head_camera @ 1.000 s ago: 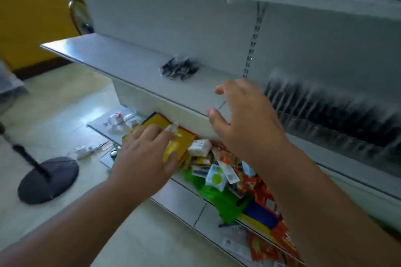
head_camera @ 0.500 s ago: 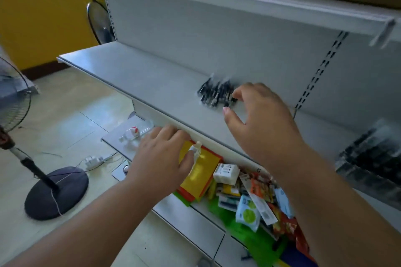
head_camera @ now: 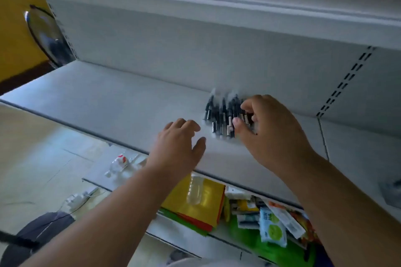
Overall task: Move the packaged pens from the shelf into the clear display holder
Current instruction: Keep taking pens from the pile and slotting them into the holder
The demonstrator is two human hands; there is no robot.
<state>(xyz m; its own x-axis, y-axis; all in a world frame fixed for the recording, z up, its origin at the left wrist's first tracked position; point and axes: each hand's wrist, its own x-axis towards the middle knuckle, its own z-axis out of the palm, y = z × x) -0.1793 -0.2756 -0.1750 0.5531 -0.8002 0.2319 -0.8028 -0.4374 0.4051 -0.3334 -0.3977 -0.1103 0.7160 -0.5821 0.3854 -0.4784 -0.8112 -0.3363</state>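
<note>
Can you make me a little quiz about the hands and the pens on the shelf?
1. True or false: the packaged pens lie on the white shelf.
2. Which hand touches the pens? A) left hand B) right hand
3. Fill in: the yellow packet lies on the shelf ____ the pens' shelf.

Key: 1 true. 2 B; the left hand is open beside the pens, apart from them. 3 below.
</note>
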